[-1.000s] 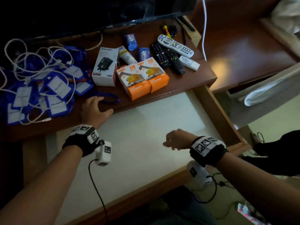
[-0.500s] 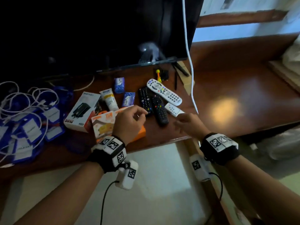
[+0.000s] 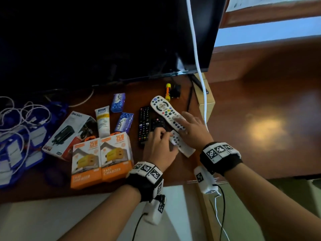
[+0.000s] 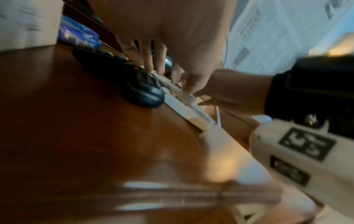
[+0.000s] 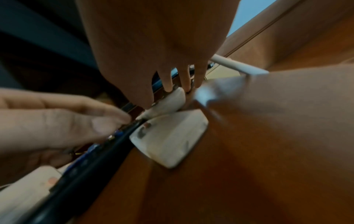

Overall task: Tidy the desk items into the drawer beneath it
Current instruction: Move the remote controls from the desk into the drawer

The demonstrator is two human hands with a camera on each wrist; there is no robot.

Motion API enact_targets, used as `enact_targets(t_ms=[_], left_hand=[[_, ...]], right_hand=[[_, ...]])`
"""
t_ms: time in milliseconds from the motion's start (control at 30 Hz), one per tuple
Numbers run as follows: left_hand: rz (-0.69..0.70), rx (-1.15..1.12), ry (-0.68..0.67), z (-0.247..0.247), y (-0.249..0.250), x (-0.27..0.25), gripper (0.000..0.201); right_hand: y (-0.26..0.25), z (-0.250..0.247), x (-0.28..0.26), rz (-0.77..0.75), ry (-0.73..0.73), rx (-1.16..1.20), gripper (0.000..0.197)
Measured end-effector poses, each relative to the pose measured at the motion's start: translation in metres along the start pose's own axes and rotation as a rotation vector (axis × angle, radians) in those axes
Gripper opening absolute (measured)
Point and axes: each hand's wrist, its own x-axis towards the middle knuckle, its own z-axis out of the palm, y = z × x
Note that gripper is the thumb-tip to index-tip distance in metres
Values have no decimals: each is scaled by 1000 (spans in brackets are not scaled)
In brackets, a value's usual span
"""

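Several remotes lie on the brown desk (image 3: 260, 105) right of centre: a large white remote (image 3: 163, 108), a long black remote (image 3: 144, 124), a shorter black remote (image 3: 157, 122) and a small white remote (image 3: 184, 147). My right hand (image 3: 184, 126) rests with straight fingers on the lower end of the large white remote (image 5: 168, 103). My left hand (image 3: 167, 140) has bent fingers on the shorter black remote (image 4: 141, 91), and its thumb lies on the small white remote (image 5: 170, 136); blur hides whether it grips. The open drawer's white floor (image 3: 69, 216) shows below the desk edge.
Two orange charger boxes (image 3: 102, 159), a white adapter box (image 3: 69, 134), a cream tube (image 3: 103, 120) and two blue packets (image 3: 118, 102) lie left of the remotes. Blue badge holders tangled with white cables (image 3: 17, 145) fill the far left. A dark TV (image 3: 104, 40) and a hanging white cable (image 3: 198, 66) stand behind.
Both hands rose from over the open drawer to the desk top and moved right onto the remotes. The head view has tilted up and come closer to the desk.
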Motion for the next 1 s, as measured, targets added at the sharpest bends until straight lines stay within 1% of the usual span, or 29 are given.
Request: enact_targets(t_ms=[67,133,233,300,367,433,533,567,600,700,800,900,967,1000], left_hand=[[76,65,-1,9,6,0,40],[83,119,-26,16,12,1,45],[12,212,-50,20,21,-2,54],[-39,243,-56,22,22,-6,55],[-62,261,-61,25,21,-10,56],[-55,278,-90,26,23,-13,66],[-22,282,-125,25,32,-18,89],[-8,285,-140,25,34,-20,93],[14,296,-144,23,36,-22,94],[54,309,-154,16,41,-29,89],[81,262,-140,10,42,-43,81],[196,209,-64,6,37,-73,84],[281,121,13,6,30,-99,86],[302,64,34,6,27,-112,87]], right_hand=[[1,4,-1,15,-30,18,50],[2,6,-3,1,3,59,48],[2,6,-11,4,55,113,45],[1,5,-20,9,114,149,39],[-1,5,-29,31,167,158,32],[-2,5,-40,71,163,153,30],[-5,4,-57,151,143,176,32],[-5,3,-64,182,138,194,34],[-6,2,-72,212,134,212,35],[-8,1,-96,282,150,267,38],[-15,-1,-125,345,234,358,36],[-26,2,-161,410,367,460,32],[-36,10,-188,485,450,587,33],[-42,15,-201,514,475,666,32]])
